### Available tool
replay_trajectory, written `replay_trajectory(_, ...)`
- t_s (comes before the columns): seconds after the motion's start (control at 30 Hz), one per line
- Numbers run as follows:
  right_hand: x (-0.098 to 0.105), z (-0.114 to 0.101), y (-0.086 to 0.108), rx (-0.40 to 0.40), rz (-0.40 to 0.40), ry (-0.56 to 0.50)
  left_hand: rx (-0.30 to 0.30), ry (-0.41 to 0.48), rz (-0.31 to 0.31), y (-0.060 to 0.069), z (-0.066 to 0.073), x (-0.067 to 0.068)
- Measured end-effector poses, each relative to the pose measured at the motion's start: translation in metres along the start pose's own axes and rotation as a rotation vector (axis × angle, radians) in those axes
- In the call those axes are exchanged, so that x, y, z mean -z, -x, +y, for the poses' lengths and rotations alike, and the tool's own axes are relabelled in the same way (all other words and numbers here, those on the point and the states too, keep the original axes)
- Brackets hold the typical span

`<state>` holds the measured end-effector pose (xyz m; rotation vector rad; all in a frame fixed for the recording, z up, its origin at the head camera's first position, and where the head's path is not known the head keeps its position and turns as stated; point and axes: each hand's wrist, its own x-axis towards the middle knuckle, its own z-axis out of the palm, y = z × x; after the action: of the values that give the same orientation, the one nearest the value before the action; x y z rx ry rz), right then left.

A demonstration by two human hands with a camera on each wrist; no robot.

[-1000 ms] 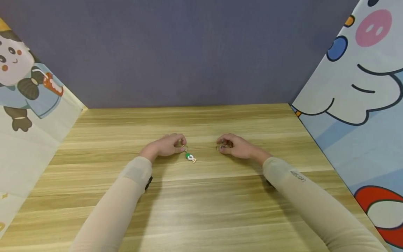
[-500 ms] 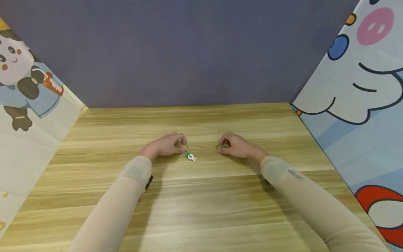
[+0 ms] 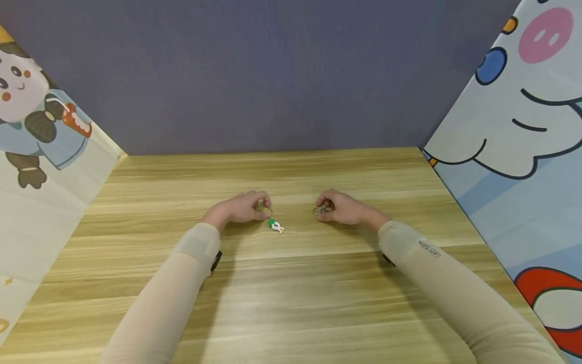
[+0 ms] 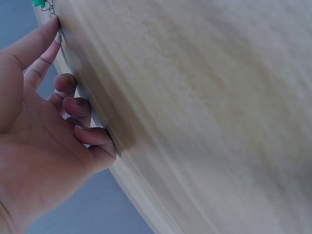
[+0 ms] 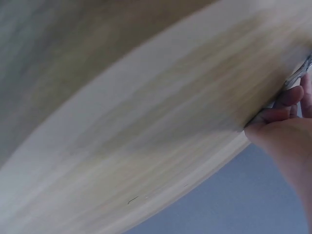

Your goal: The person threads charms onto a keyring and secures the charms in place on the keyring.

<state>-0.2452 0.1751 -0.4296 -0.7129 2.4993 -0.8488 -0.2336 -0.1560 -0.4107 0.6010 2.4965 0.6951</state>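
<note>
Head view: one left hand (image 3: 241,207), thumb and forefinger brought together on a thin, pale-gold metal ring (image 3: 271,211); fastened below it, one small green-and-white charm (image 3: 275,226) with two pale, leg-like tips, which pointed toward the table's near side. One right hand (image 3: 347,209), similarly pinched, held a small metal ring with a dark silvery piece (image 3: 324,211), partly covered by the fingers. Both pieces were well apart, roughly midway between the side edges of one pale yellow-brown wood-grain table (image 3: 291,293), nearer its far edge than the bottom of the view; whether the charm touched the surface could not be told. Also present: two cream sleeves (image 3: 436,268), the right one with dark lettering; one plain grey-blue wall (image 3: 273,76) behind the far edge; cartoon-printed panels (image 3: 491,121) along both side edges. Left wrist view: thumb and forefinger tips met on the ring, remaining fingers curled beside the table, green part at the upper-left corner. Right wrist view: bent fingers at a grey metallic piece, grip partly cut off.
</note>
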Motion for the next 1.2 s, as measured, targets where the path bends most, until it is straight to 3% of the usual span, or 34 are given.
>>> replay_trajectory(0.27, -0.0019, 0.0005, -0.0014, -0.007, 0.025, 0.040, 0.007, 0.004, 0.001, 0.0005, 0.0027, 0.0007)
replay_trajectory(0.53, -0.0011, -0.0002, -0.0027, -0.071, 0.046, -0.023, -0.026, 0.018, 0.014, -0.0026, -0.0015, -0.0009)
replay_trajectory(0.77, 0.0015, -0.0034, -0.0019, -0.085, 0.026, -0.011, -0.038, 0.036, 0.027, -0.0051, -0.0063, -0.0023)
replay_trajectory(1.07, 0.0034, -0.0070, -0.0019, -0.100, 0.018, 0.005, 0.013, 0.032, 0.021, -0.0030, -0.0043, -0.0012)
replay_trajectory(1.2, 0.0058, -0.0078, -0.0034, -0.063, -0.002, 0.012, 0.020, 0.039, 0.013, -0.0013, -0.0009, -0.0007)
